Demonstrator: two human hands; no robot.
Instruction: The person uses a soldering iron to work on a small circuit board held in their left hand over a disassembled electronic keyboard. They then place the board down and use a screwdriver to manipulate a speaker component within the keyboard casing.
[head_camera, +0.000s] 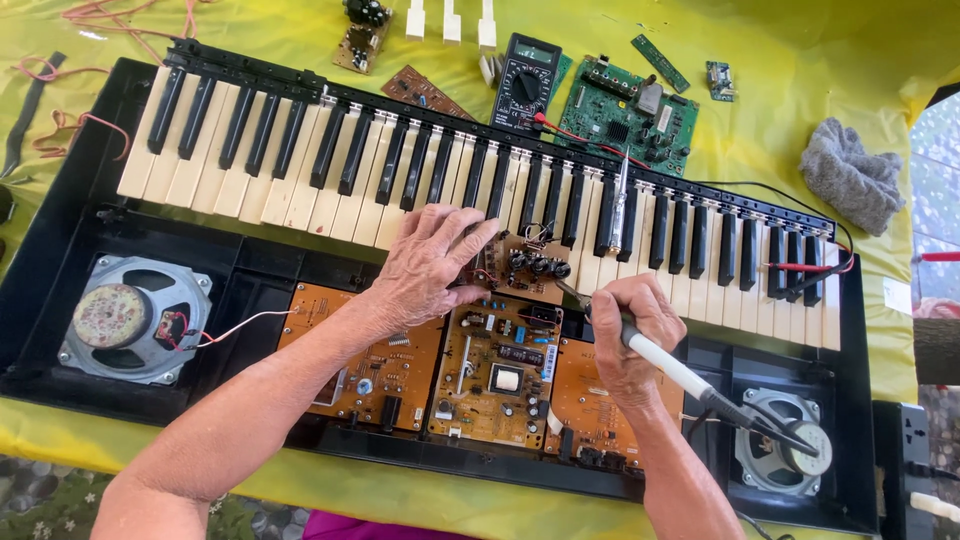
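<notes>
An opened electronic keyboard (300, 180) lies on a yellow cloth, its black and white keys toward the far side and its brown circuit boards (495, 375) exposed. My left hand (425, 265) presses down on a small brown circuit board (530, 268) with black capacitors, resting on the keys. My right hand (625, 330) grips a white-handled soldering iron (665, 365), its metal tip (570, 293) touching that small board's near edge.
Two round speakers (135, 318) (785, 440) sit at the case's ends. A multimeter (525, 82), a green circuit board (630, 115), loose white keys (450, 22) and a grey cloth (850, 172) lie beyond the keys. A power strip (905, 470) sits at the right.
</notes>
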